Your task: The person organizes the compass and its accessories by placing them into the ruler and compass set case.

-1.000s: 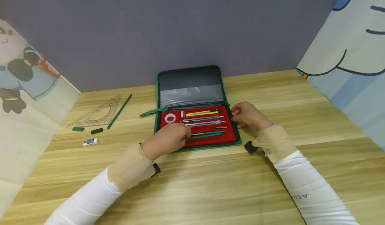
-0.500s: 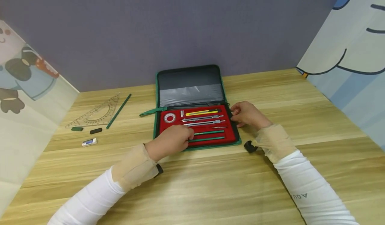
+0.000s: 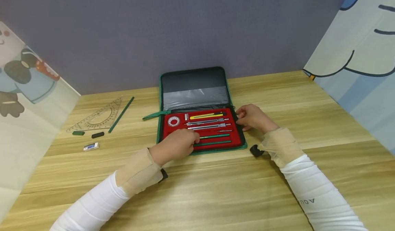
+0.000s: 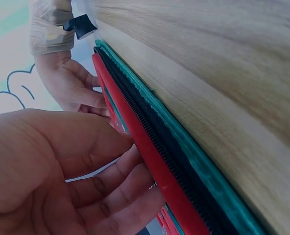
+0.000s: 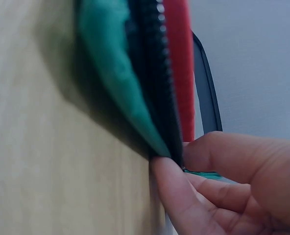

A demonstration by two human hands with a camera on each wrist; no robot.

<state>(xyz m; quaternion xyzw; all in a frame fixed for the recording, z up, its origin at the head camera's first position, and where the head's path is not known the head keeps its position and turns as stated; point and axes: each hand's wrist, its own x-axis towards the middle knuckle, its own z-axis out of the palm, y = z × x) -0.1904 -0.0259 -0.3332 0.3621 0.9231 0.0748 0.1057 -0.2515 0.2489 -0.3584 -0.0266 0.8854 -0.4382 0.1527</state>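
An open green zip case (image 3: 194, 80) with a red tray (image 3: 237, 135) lies before me. My left hand (image 3: 177, 144) is over the tray's front left part. Its thumb and fingertips pinch together at the near end of the lower green pencil (image 3: 216, 142), which lies along the tray; the fingers cover that end. Just behind it, another green pencil (image 3: 216, 136) runs parallel. In the right wrist view, my right hand (image 5: 223, 181) pinches the case's zipped side edge (image 5: 157, 98) between thumb and fingers. A metal compass (image 3: 210, 126) and a yellow cutter (image 3: 206, 116) sit farther back in the tray.
To the left lie a clear set square (image 3: 83, 122), a green pencil (image 3: 121, 115), a green block (image 3: 78, 133), a black block (image 3: 97, 135) and a white eraser (image 3: 91, 146). A grey panel (image 3: 123, 35) stands behind the table.
The lower pencil was slanted toward the other one; now it lies straight and apart from it in the tray. My left hand has shifted slightly right, while the right hand has stayed put.
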